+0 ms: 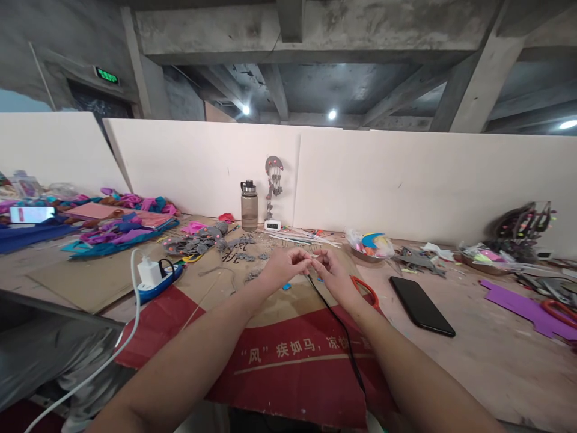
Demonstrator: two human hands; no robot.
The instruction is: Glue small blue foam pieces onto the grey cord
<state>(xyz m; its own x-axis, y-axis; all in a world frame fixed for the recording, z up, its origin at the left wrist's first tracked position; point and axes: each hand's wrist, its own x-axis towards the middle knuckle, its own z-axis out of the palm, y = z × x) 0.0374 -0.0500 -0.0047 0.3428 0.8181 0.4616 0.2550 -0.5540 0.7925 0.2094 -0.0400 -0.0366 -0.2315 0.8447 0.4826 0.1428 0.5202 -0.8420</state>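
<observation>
My left hand (283, 267) and my right hand (337, 279) meet over the middle of the table, fingertips pinched close together. Whatever they hold is too small to make out. A black cable (332, 308) runs from just below the fingers to the table's front edge. Beneath the hands lies a red and brown cardboard sheet (297, 385) with printed characters. A small blue piece (286, 287) rests on it by my left hand. Orange-handled scissors (373, 293) lie partly hidden behind my right wrist. Grey cut pieces (198, 240) with pink dots are heaped to the left.
A bottle (249, 207), a small digital clock (272, 225) and a grey hanging ornament (274, 165) stand before white boards (428, 180). Rightward are a bowl (372, 252), a black phone (421, 305) and a purple sheet (527, 307). A blue power strip (157, 285) and colourful fabric (124, 231) lie left.
</observation>
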